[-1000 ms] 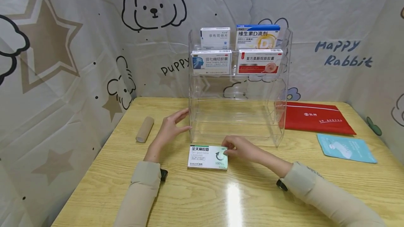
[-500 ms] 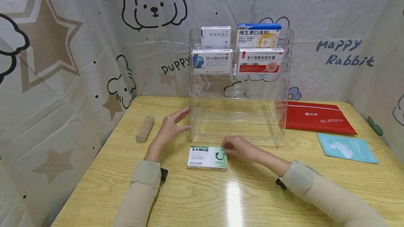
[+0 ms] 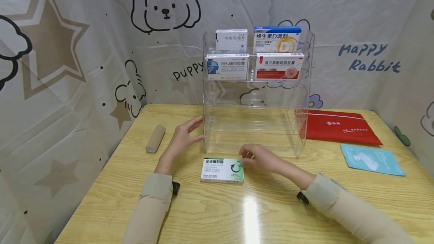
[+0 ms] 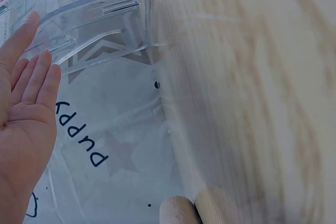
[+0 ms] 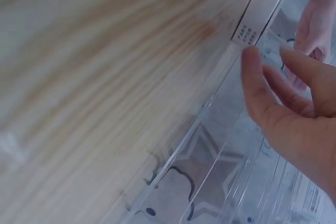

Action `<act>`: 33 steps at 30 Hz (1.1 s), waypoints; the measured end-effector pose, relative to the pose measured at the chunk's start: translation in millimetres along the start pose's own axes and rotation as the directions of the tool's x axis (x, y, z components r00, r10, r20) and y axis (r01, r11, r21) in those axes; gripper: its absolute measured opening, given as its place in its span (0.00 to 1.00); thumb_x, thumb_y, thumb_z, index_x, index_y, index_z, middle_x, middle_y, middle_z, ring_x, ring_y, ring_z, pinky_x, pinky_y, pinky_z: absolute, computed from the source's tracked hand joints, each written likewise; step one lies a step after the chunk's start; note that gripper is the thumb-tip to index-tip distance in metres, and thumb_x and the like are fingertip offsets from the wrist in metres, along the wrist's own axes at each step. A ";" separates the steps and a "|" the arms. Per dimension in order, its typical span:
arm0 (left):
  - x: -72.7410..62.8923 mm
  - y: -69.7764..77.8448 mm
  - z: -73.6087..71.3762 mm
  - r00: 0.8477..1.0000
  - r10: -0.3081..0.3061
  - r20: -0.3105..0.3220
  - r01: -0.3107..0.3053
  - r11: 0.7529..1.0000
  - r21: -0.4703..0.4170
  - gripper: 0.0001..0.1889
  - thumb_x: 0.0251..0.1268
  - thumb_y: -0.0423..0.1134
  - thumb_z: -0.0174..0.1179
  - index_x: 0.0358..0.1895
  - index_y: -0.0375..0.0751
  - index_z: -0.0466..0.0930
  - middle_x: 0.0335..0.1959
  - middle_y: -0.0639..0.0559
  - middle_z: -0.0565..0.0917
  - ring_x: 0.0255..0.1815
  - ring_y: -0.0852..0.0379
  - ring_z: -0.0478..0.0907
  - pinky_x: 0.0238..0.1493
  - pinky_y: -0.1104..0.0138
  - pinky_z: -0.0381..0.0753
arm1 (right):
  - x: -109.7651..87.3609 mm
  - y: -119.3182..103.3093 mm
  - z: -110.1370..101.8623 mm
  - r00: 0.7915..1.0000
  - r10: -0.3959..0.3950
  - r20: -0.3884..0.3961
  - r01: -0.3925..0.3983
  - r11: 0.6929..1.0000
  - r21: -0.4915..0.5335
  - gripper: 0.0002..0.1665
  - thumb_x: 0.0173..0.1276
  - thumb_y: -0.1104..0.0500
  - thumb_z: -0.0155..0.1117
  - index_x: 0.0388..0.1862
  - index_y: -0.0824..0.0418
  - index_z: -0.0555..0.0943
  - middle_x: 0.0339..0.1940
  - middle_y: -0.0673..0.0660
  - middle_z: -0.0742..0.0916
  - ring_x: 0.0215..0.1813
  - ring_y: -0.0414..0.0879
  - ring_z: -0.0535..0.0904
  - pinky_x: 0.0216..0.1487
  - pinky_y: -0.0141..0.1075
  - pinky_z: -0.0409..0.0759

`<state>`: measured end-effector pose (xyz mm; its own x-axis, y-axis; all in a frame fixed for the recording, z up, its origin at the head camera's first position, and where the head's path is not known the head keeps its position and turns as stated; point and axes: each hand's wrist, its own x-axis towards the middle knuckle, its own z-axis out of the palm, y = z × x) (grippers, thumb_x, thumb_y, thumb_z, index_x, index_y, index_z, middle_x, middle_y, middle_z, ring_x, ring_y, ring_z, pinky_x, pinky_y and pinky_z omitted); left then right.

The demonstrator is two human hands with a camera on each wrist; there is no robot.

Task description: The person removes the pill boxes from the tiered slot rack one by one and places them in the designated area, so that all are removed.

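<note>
A white and green medicine box (image 3: pixel 222 170) printed "Tall gastrodia Capsules" lies flat on the table in front of a clear acrylic display rack (image 3: pixel 251 124). My right hand (image 3: pixel 261 157) is at the box's right end, its fingers gently bent. In the right wrist view the fingertips (image 5: pixel 251 56) stand right by a corner of the box (image 5: pixel 261 9), with nothing pinched between thumb and fingers. My left hand (image 3: pixel 181 138) rests with extended fingers against the rack's left side. The left wrist view shows those fingers (image 4: pixel 39 80) straight beside the clear plastic.
Upper tiers of the rack hold several medicine boxes, among them a vitamin D box (image 3: pixel 277 40) and a red and white box (image 3: pixel 279 67). A cardboard tube (image 3: pixel 156 139) lies at left. At right lie a red pouch (image 3: pixel 339 126) and a light blue packet (image 3: pixel 372 160). A printed curtain (image 3: pixel 162 52) hangs behind.
My right fingers have loosened and come away from the box's right end, and the box has shifted very slightly left. My left hand has stayed against the rack.
</note>
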<state>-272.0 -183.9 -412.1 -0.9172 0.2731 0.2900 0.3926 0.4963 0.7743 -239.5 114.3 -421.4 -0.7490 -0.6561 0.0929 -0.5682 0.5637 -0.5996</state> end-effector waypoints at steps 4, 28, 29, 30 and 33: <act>-0.2 0.6 -0.5 1.000 -0.001 0.002 0.001 1.000 -0.016 0.37 0.57 0.32 0.69 0.71 0.39 0.66 0.68 0.40 0.75 0.69 0.42 0.72 0.68 0.49 0.75 | -2.6 0.8 -10.1 0.998 -0.023 -0.056 0.023 1.000 0.001 0.12 0.66 0.64 0.66 0.46 0.70 0.80 0.39 0.63 0.88 0.41 0.50 0.85 0.42 0.33 0.87; -0.7 -1.0 -1.0 1.000 0.000 0.003 0.000 1.000 -0.005 0.37 0.57 0.34 0.70 0.71 0.37 0.66 0.68 0.40 0.74 0.69 0.42 0.72 0.68 0.49 0.75 | 2.6 -12.6 -119.3 0.891 -0.077 -0.448 0.043 0.995 -0.085 0.17 0.62 0.68 0.69 0.50 0.69 0.80 0.45 0.64 0.85 0.46 0.56 0.85 0.49 0.48 0.87; -0.7 -1.1 -1.0 1.000 0.001 0.004 -0.001 1.000 -0.003 0.37 0.57 0.34 0.70 0.71 0.37 0.66 0.68 0.40 0.74 0.69 0.42 0.72 0.68 0.49 0.75 | 3.8 -12.7 -124.3 0.877 -0.094 -0.470 0.050 0.993 -0.104 0.17 0.62 0.68 0.69 0.50 0.69 0.79 0.46 0.65 0.85 0.46 0.56 0.85 0.49 0.47 0.87; -0.6 -1.2 -0.8 1.000 -0.001 0.004 0.001 1.000 -0.004 0.37 0.57 0.34 0.70 0.71 0.38 0.66 0.68 0.40 0.75 0.69 0.42 0.73 0.68 0.49 0.75 | 5.0 -12.9 -129.3 0.863 -0.113 -0.492 0.056 0.990 -0.129 0.17 0.62 0.68 0.69 0.50 0.69 0.79 0.46 0.64 0.85 0.46 0.56 0.85 0.49 0.46 0.87; -0.3 -1.3 -0.5 1.000 0.000 0.004 0.000 1.000 -0.008 0.37 0.57 0.34 0.69 0.71 0.38 0.66 0.67 0.40 0.75 0.69 0.42 0.72 0.68 0.49 0.75 | 8.2 -13.7 -143.9 0.818 -0.160 -0.553 0.057 0.978 -0.199 0.18 0.62 0.67 0.69 0.51 0.69 0.79 0.46 0.64 0.84 0.47 0.55 0.84 0.50 0.45 0.86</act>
<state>-272.2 -185.0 -412.9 -0.9168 0.2763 0.2883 0.3924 0.4896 0.7787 -287.0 173.4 -298.0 -0.7099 -0.3493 0.6116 -0.6666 0.6137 -0.4232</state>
